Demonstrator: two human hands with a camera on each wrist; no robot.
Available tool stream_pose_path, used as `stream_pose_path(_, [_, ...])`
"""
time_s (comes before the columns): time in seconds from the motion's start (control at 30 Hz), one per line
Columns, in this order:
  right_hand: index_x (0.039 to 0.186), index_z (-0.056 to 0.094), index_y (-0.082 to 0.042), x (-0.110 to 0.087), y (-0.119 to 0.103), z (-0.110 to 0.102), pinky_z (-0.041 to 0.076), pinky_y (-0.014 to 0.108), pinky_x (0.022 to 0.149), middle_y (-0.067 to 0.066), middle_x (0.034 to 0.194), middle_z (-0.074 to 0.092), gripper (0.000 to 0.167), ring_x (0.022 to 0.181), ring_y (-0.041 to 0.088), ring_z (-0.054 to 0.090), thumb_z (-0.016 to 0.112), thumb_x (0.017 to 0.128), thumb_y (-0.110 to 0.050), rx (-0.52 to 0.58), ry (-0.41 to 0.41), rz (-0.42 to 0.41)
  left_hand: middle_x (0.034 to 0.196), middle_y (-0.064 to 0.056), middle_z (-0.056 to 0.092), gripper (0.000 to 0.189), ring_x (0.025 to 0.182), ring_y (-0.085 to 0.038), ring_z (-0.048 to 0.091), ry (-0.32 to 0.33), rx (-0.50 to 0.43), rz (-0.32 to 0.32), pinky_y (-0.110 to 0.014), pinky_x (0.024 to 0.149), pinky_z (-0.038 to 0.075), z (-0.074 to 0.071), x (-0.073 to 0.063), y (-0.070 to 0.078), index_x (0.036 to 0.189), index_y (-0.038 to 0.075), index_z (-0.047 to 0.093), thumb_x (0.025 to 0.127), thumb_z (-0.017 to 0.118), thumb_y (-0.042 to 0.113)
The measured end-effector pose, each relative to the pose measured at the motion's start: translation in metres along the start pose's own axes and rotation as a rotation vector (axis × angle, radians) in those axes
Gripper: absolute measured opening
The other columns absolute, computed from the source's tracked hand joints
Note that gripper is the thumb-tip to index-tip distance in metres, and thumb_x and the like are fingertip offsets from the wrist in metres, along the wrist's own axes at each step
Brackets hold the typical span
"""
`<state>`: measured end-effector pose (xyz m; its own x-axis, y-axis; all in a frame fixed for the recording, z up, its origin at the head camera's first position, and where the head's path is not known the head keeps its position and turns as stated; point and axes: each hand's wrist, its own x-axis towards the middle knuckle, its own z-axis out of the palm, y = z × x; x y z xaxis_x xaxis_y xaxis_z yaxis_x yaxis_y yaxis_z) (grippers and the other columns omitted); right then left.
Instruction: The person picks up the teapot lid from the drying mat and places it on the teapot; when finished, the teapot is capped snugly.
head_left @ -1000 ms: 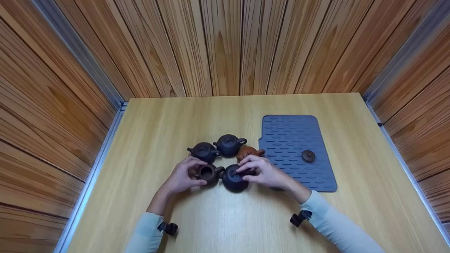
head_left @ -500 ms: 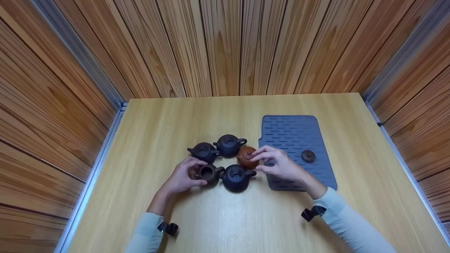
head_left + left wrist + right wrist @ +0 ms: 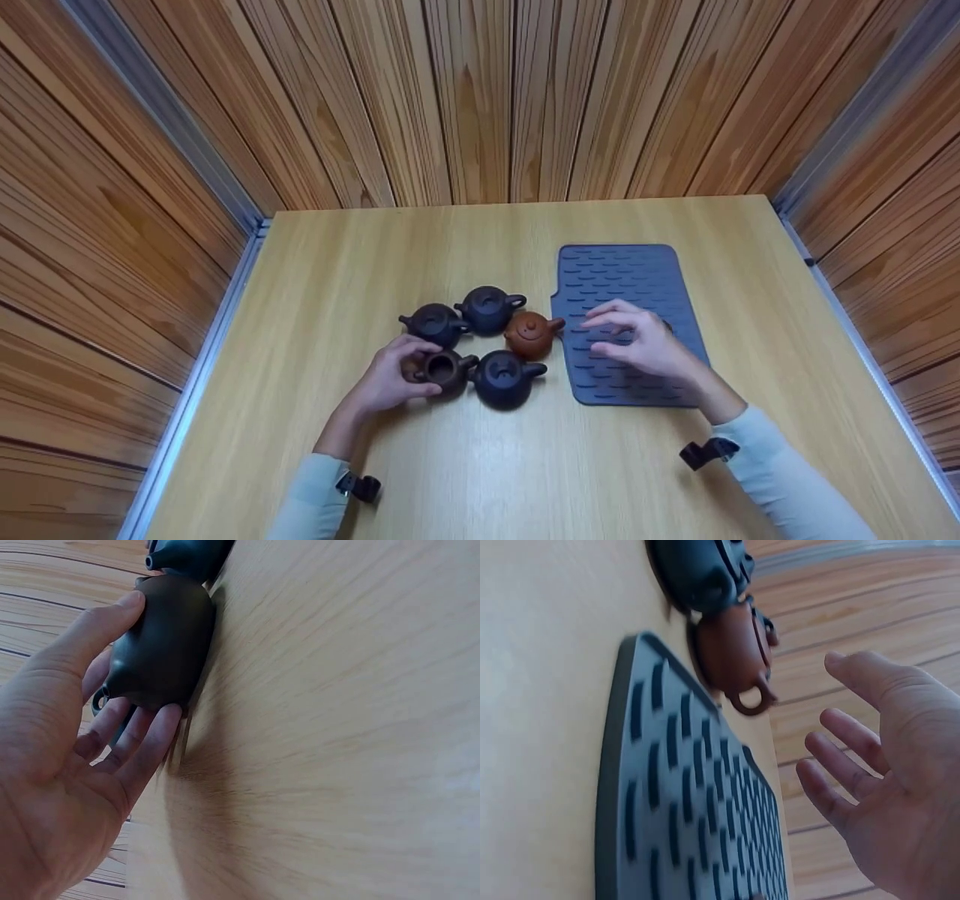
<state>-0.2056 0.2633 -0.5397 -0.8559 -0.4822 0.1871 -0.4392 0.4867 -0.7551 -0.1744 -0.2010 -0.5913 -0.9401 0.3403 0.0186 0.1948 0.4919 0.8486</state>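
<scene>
My left hand [image 3: 394, 375] grips a dark brown teapot [image 3: 451, 383] from its left side, thumb and fingers round the body. The pot has no lid on, and its round mouth faces up. In the left wrist view the teapot [image 3: 166, 645] stands on the table between thumb and fingertips. Over the grey ridged mat [image 3: 615, 274] hovers my right hand [image 3: 645, 345], fingers loosely bent, holding nothing. That hand almost wholly hides the small brown lid on the mat. Nearest to it is a reddish-brown teapot [image 3: 529, 337] with its lid on, clearer in the right wrist view [image 3: 731, 649].
Black lidded teapots stand close together with the others: one in front [image 3: 501, 382], one at the back [image 3: 486, 311], one at the back left [image 3: 432, 325]. Wooden panel walls [image 3: 480, 105] rise behind and beside the table [image 3: 465, 480].
My right hand has moved right, from the front black teapot past the reddish-brown one to above the mat, covering the lid there. My left hand has stayed on the brown teapot.
</scene>
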Motion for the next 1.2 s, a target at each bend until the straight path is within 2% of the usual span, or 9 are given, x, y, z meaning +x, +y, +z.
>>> stream_pose_path(0.13, [0.134, 0.082, -0.014, -0.007, 0.006, -0.010, 0.050, 0.028, 0.112, 0.009, 0.142, 0.074, 0.041, 0.138, 0.018, 0.064, 0.089, 0.095, -0.007, -0.032, 0.057, 0.006, 0.139, -0.014, 0.069, 0.056, 0.127, -0.029, 0.066, -0.001, -0.005, -0.003, -0.048, 0.114, 0.050, 0.000, 0.000, 0.000, 0.135, 0.014, 0.079, 0.083, 0.101, 0.017])
stream_pose_path(0.2, [0.137, 0.080, -0.012, -0.011, 0.010, -0.014, 0.044, 0.023, 0.116, 0.010, 0.144, 0.073, 0.044, 0.140, 0.019, 0.062, 0.090, 0.094, -0.007, -0.035, 0.083, 0.008, 0.140, -0.014, 0.068, 0.057, 0.127, -0.029, 0.066, -0.007, -0.010, -0.018, -0.047, 0.113, 0.050, 0.000, 0.000, 0.000, 0.135, 0.014, 0.078, 0.084, 0.101, 0.017])
stream_pose_path(0.33, [0.141, 0.077, -0.010, -0.017, 0.016, -0.022, 0.037, 0.020, 0.117, 0.015, 0.148, 0.069, 0.049, 0.142, 0.008, 0.054, 0.090, 0.093, -0.004, -0.032, 0.126, 0.019, 0.141, -0.013, 0.068, 0.057, 0.128, -0.030, 0.065, -0.014, -0.013, -0.040, -0.047, 0.114, 0.049, 0.000, 0.000, 0.000, 0.137, 0.015, 0.078, 0.084, 0.101, 0.018])
stream_pose_path(0.43, [0.145, 0.075, -0.010, -0.021, 0.021, -0.027, 0.040, 0.027, 0.116, 0.016, 0.149, 0.066, 0.054, 0.139, -0.003, 0.048, 0.090, 0.093, -0.004, -0.045, 0.151, 0.053, 0.141, -0.014, 0.068, 0.057, 0.128, -0.031, 0.065, -0.014, -0.012, -0.032, -0.049, 0.114, 0.050, 0.000, 0.000, 0.000, 0.136, 0.015, 0.078, 0.084, 0.101, 0.018])
stream_pose_path(0.53, [0.150, 0.070, -0.008, -0.025, 0.025, -0.031, 0.044, 0.032, 0.110, 0.016, 0.150, 0.062, 0.060, 0.135, -0.007, 0.043, 0.090, 0.093, -0.003, -0.058, 0.175, 0.091, 0.140, -0.014, 0.068, 0.057, 0.127, -0.030, 0.066, -0.010, -0.008, -0.019, -0.050, 0.114, 0.050, 0.000, 0.000, 0.000, 0.136, 0.015, 0.078, 0.084, 0.101, 0.018])
stream_pose_path(0.67, [0.154, 0.067, -0.008, -0.030, 0.033, -0.033, 0.044, 0.029, 0.102, 0.019, 0.149, 0.057, 0.066, 0.131, -0.004, 0.040, 0.090, 0.092, -0.001, -0.078, 0.211, 0.116, 0.139, -0.014, 0.069, 0.057, 0.126, -0.029, 0.066, -0.006, -0.002, 0.002, -0.048, 0.114, 0.050, -0.001, 0.000, 0.000, 0.135, 0.014, 0.078, 0.083, 0.101, 0.017])
stream_pose_path(0.83, [0.151, 0.069, -0.009, -0.036, 0.044, -0.034, 0.042, 0.027, 0.099, 0.020, 0.145, 0.056, 0.063, 0.129, 0.003, 0.040, 0.088, 0.092, 0.000, -0.087, 0.225, 0.127, 0.138, -0.014, 0.069, 0.057, 0.126, -0.029, 0.065, -0.007, 0.003, 0.013, -0.048, 0.115, 0.049, -0.001, 0.001, 0.001, 0.134, 0.012, 0.078, 0.082, 0.102, 0.017])
stream_pose_path(1.03, [0.147, 0.072, -0.007, -0.042, 0.058, -0.037, 0.044, 0.022, 0.098, 0.019, 0.141, 0.057, 0.053, 0.123, 0.014, 0.049, 0.084, 0.097, -0.001, -0.076, 0.220, 0.168, 0.138, -0.015, 0.069, 0.058, 0.126, -0.030, 0.066, -0.005, 0.013, 0.020, -0.049, 0.115, 0.050, -0.001, 0.001, 0.001, 0.135, 0.010, 0.078, 0.082, 0.101, 0.018])
stream_pose_path(1.2, [0.144, 0.074, -0.005, -0.045, 0.067, -0.039, 0.049, 0.017, 0.095, 0.020, 0.138, 0.059, 0.046, 0.117, 0.011, 0.056, 0.083, 0.099, -0.003, -0.049, 0.196, 0.202, 0.138, -0.015, 0.069, 0.058, 0.126, -0.030, 0.066, -0.006, 0.013, 0.017, -0.049, 0.115, 0.050, 0.000, 0.001, 0.001, 0.134, 0.010, 0.078, 0.082, 0.102, 0.017])
